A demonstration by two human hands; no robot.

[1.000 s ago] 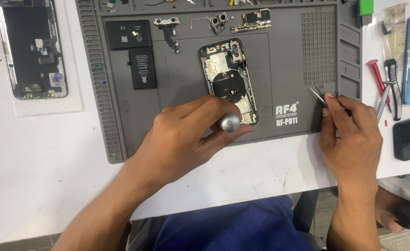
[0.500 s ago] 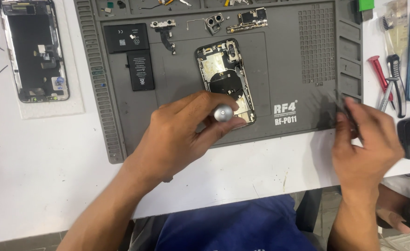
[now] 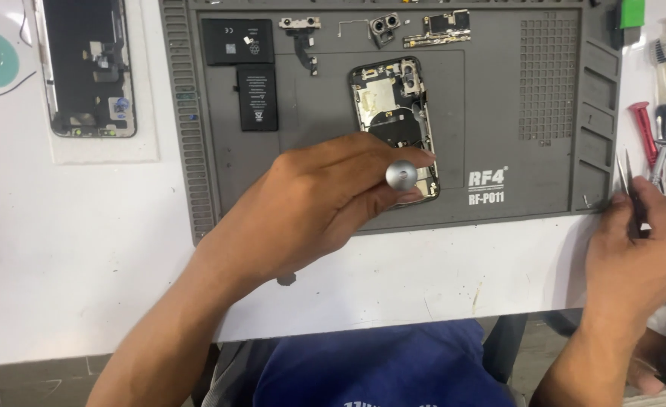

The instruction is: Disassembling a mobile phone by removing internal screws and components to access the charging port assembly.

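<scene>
1. The left hand [image 3: 310,203] grips a screwdriver [image 3: 402,175], its round silver cap showing, over the lower end of the opened phone [image 3: 395,124] mid-mat.
2. The right hand [image 3: 638,241] pinches tweezers [image 3: 626,177] at the grey mat's [image 3: 499,113] right edge.
3. Judged: keep the driver upright and seated, turning gently.
4. Farther off, the battery [image 3: 257,98] lies near the mat's top-left corner.
</scene>
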